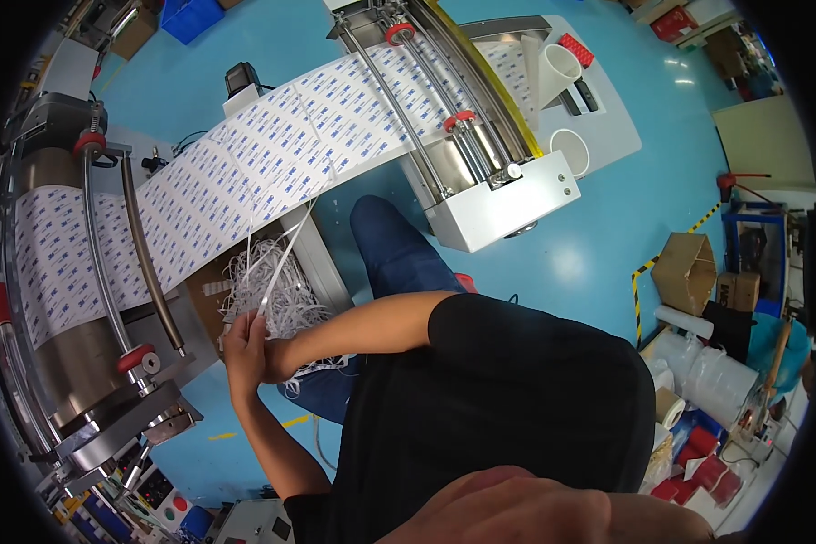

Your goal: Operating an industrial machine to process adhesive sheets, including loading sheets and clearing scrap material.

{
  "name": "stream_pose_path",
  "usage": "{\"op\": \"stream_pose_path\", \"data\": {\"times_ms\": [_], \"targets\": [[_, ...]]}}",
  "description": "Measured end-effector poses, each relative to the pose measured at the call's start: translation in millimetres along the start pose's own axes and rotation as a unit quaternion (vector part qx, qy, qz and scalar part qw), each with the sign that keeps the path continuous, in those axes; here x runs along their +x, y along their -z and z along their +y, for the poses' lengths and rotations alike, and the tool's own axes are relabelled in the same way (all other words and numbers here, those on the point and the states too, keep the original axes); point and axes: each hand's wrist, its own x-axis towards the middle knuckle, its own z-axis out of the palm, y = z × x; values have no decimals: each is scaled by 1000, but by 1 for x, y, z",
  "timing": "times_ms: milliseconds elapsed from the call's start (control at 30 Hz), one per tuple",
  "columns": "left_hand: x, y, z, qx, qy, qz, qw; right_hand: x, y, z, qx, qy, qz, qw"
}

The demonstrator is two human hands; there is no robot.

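A broad white liner sheet (236, 168) with rows of blue print stretches between two roller units. Narrow white strips (285, 252) run down from its near edge to my hands. My left hand (244, 349) is closed, with the strips' lower ends at its fingertips. Right beside it, my right hand (282, 360) is partly hidden behind the left, so its fingers do not show clearly. Just beyond both hands, a cardboard box (210, 295) holds a tangled heap of white strip waste (267, 276), some of it hanging down by my right wrist.
On the left stands a roller unit with metal bars (104, 258) and red collars. Another roller unit (503, 204) with a white housing is at the upper right, near white cardboard tubes (569, 151). My knee (399, 245) is beside the box. Cartons (684, 272) and wrapped rolls (711, 376) lie far right.
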Motion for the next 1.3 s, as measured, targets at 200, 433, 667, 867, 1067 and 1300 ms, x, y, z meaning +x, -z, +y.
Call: {"op": "stream_pose_path", "data": {"times_ms": [200, 433, 667, 867, 1067, 1300], "targets": [[1, 10, -21, -8, 42, 10, 999, -26, 25, 3, 31, -49, -53, 997], [-9, 30, -47, -142, 68, 84, 984, -97, 87, 20, 486, -128, 47, 863], [-19, 45, -45, -191, 77, 127, 970, -159, 127, 73, 518, -383, 324, 693], [-32, 45, -51, -184, 57, 116, 974, -162, 117, 96, -24, -356, 323, 877], [-63, 44, -75, -160, 49, 152, 974, -128, 123, 57, -27, -249, 353, 902], [-93, 39, -97, -283, 32, 218, 933, -131, 129, 65, 277, -273, 472, 791]]}}
